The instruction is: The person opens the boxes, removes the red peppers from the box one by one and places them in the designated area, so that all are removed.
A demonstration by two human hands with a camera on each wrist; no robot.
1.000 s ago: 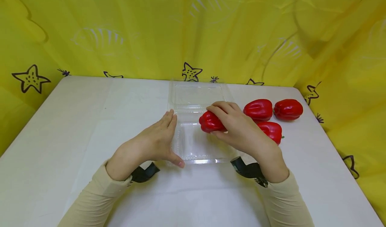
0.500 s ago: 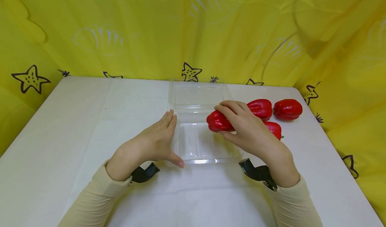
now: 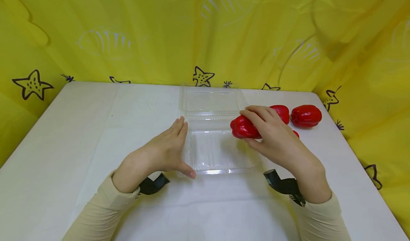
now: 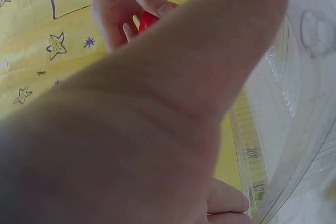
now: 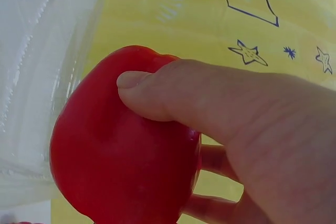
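Pepper [image 3: 242, 127] in my right hand [image 3: 272, 134]: glossy red, smooth skin, lobed blocky shape, looks plastic-hard. Fingers over the top, thumb [image 5: 157, 95] pressed on its side, so a full wrap grip. It's lifted off the table, hanging over the right edge of the clamshell box [image 3: 217, 150].

Box is clear thin plastic, rectangular, ribbed along the walls, flat bottom with glare along the near rim. Lid [image 3: 209, 100] is hinged open and lies flat behind the tray, same clear plastic.

Left hand [image 3: 166, 150] holds nothing. It's edge-on, fingers straight and together, lying along the left wall of the tray, thumb tip down at the near left corner. Left wrist view shows the ribbed clear wall right beside the thumb; actual contact I can't confirm from it.

Hands are apart, tray between them. Held pepper sits well right of my left hand, across the tray's width.

Three more red peppers on my right: one [image 3: 282, 112] behind my right hand's knuckles, one [image 3: 305, 115] further right just beside it, a third [image 3: 295, 133] mostly hidden behind the hand, only a sliver showing. Same gloss and shape.

Table [image 3: 80, 134] is white, matte, rounded corners. Backdrop [image 3: 128, 34] is yellow cloth, creased, printed with dark starfish outlines and pale shells. Beige ribbed sleeves, black wrist straps on both arms.
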